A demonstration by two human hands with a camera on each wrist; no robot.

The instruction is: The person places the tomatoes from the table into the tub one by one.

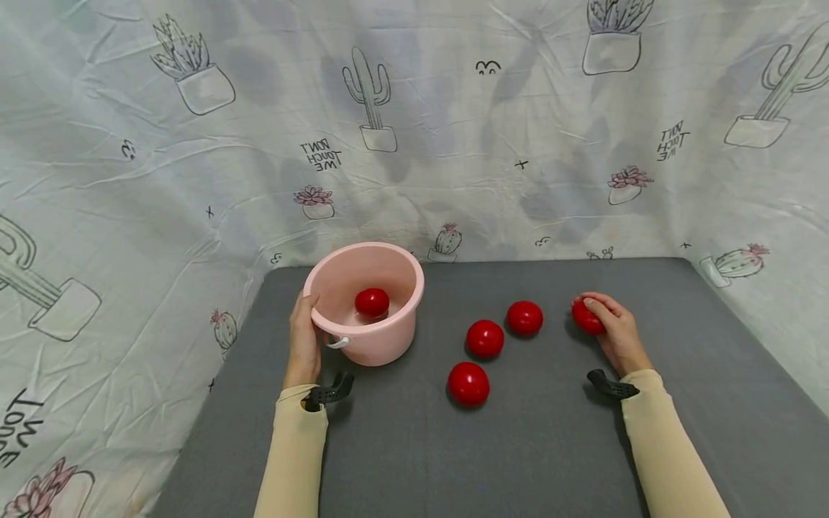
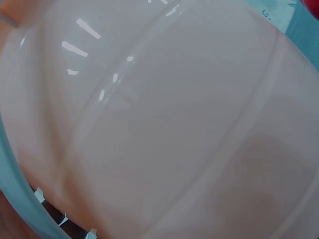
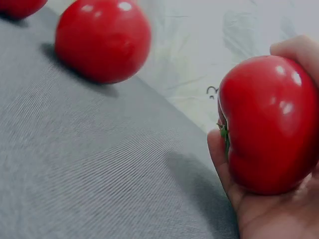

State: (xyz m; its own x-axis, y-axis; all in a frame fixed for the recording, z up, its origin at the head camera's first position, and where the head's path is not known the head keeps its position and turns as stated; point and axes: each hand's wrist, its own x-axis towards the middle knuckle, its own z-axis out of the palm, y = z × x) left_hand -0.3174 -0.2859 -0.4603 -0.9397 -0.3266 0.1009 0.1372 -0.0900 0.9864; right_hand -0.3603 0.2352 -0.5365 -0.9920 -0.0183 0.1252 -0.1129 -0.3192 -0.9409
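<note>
A pink bucket [image 1: 382,344] stands at the left of the table, and my left hand [image 1: 302,344] grips its left side at the rim. Inside the bucket lies one red tomato [image 1: 372,302]. The bucket's wall [image 2: 164,114] fills most of the left wrist view. Over on the right, my right hand [image 1: 619,337] holds another red tomato [image 3: 269,129] just above the table, with fingers and thumb around it. A small green stem shows on that tomato in the right wrist view.
Three more tomatoes rest between the bucket and my right hand: a front one [image 1: 468,384], a middle one [image 1: 484,339] and a back one [image 1: 524,318]. The grey table [image 1: 505,460] meets a cactus-print curtain [image 1: 447,144] at its back and sides.
</note>
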